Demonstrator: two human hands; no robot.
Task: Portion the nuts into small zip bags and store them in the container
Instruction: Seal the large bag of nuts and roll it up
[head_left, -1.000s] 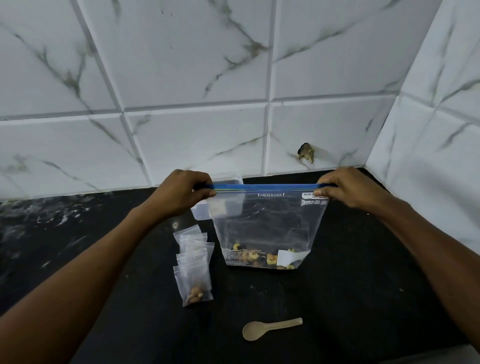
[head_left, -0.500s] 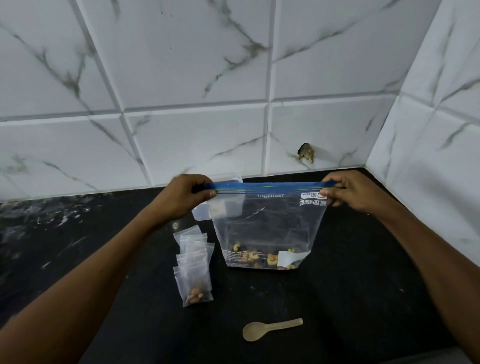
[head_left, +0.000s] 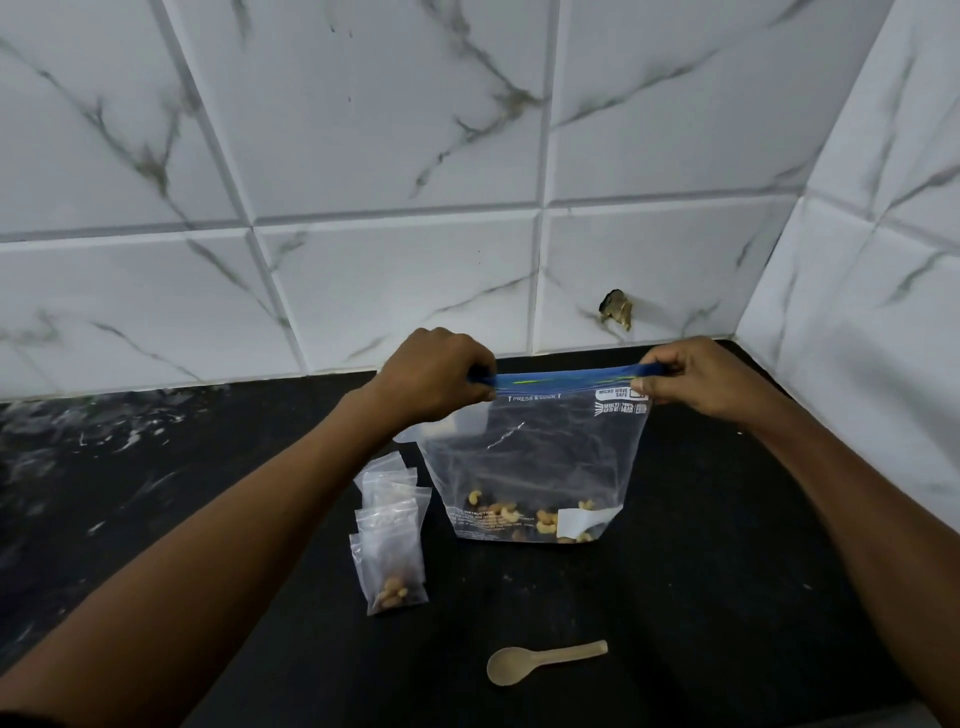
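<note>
Both arms reach forward, and the left hand (head_left: 434, 374) and right hand (head_left: 691, 376) each pinch one end of the blue zip strip of the large clear bag (head_left: 535, 462), fingers curled tight, holding it upright on the black counter (head_left: 727, 571). Nuts (head_left: 514, 514) lie at its bottom, well below the fingers. Below the left fingers lies a stack of small zip bags (head_left: 389, 540), the nearest holding nuts; a pale spoon (head_left: 540, 662) lies nearer the camera, and "PRESS & LOCK" and "MICRO WAVE SAFE" read just under the strip.

Bare forearms — no sleeves, no jewellery.
</note>
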